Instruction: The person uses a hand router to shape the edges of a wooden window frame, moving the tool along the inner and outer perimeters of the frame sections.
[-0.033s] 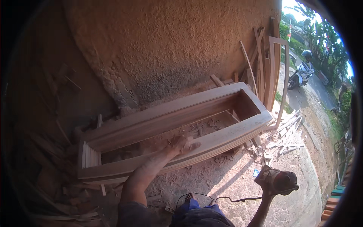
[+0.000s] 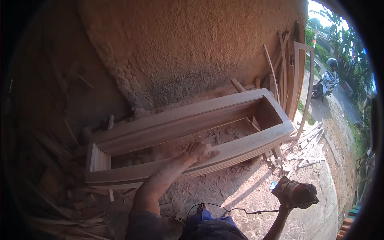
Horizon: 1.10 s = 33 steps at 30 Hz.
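While the left hand [image 2: 198,152] lies on the near rail [image 2: 248,141] of the long wooden frame [image 2: 176,112], the head view shows the right hand [image 2: 290,198] out to the side with a handheld power tool [image 2: 302,195]. The frame's long axis runs aslant across the person's front, from lower left to upper right, and from the right fingers it lies up and to the left, well apart from the tool. The left hand is the nearer one, since it touches the rail about midway along; its thumb is spread away from the other fingers, though whether these grip the inner edge cannot be told. The right fingers are closed around the tool.

As for what stands in the way, the left forearm [image 2: 166,178] crosses the left half of the near rail, and the tool's cord [image 2: 248,212] trails leftward past the feet [image 2: 203,207]. Wood offcuts [image 2: 310,142] lie scattered beyond the frame's right end, on the dusty floor [image 2: 308,176]. Behind the frame rises a rough wall [image 2: 180,44], with boards [image 2: 282,68] and a slim frame [image 2: 304,46] leaning upright at its right. Outdoors, farther off, stands a motorbike [image 2: 329,82].
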Motion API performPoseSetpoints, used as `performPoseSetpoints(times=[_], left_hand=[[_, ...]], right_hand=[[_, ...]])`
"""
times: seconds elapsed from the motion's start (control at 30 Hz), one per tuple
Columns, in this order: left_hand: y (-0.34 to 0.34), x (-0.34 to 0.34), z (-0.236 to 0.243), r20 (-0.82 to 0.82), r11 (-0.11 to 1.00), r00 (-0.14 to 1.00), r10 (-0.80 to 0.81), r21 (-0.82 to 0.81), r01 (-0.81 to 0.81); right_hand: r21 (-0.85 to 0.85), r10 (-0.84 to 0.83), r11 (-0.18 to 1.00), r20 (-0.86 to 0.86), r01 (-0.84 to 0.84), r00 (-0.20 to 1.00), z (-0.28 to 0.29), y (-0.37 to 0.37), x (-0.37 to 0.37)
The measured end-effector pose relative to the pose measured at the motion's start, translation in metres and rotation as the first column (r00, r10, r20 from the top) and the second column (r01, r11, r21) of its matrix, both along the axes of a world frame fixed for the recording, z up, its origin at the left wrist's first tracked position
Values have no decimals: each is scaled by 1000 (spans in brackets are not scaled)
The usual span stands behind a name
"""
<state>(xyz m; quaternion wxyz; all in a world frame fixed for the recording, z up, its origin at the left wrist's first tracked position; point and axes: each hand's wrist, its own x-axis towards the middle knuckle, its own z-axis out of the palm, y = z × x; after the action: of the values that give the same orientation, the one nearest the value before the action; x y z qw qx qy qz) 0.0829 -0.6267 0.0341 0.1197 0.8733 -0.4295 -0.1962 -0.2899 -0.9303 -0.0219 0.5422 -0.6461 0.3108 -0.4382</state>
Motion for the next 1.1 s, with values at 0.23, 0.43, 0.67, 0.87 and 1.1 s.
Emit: performPoseSetpoints(times=[0.23, 0.43, 0.67, 0.87, 1.1], left_hand=[[87, -29, -20, 153, 996, 985, 79, -62, -70], [243, -61, -55, 369, 928, 864, 343, 9, -372], [256, -50, -69, 413, 936, 851, 324, -9, -352], [258, -49, -76, 357, 931, 864, 354, -48, -362], [277, -80, -48, 476, 849, 718, 509, -418, -324]], right_hand=[[-73, 161, 984, -40, -163, 986, 20, 36, 107], [-82, 308, 948, -15, -309, 951, 39, 72, 172], [-74, 454, 889, 22, -451, 891, 51, 101, 215], [-35, 613, 789, 87, -613, 785, 57, 137, 248], [-5, 809, 576, 149, -818, 569, 79, 236, 288]])
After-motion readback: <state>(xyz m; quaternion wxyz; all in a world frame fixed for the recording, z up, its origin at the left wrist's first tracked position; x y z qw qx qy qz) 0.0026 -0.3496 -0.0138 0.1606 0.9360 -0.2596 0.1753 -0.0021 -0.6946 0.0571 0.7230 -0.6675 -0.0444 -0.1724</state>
